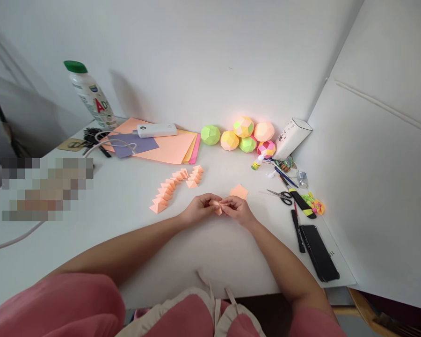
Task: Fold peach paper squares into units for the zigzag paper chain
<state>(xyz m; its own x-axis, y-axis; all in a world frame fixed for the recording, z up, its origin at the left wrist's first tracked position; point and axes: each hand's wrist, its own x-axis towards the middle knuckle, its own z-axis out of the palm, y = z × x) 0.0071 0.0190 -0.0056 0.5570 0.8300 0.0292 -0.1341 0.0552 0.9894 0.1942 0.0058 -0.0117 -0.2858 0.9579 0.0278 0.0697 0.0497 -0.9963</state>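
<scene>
Between my two hands is a small folded piece of peach paper [218,209], partly hidden by the fingers. My left hand [200,209] pinches it from the left side, and my right hand [239,211] pinches it from the right. Just behind my right hand lies a flat peach paper sheet [240,191]. To the left, a curved row of folded peach paper pieces [164,192] stretches across the table, with a shorter row of the same pieces [194,177] beside its far end.
Faceted paper balls [243,127] sit along the wall. A power bank [157,130] rests on coloured paper sheets [168,149], near a tall bottle [93,98]. At right are scissors [285,198], a glue bottle [257,163], a cutter knife [303,204] and a phone [320,252].
</scene>
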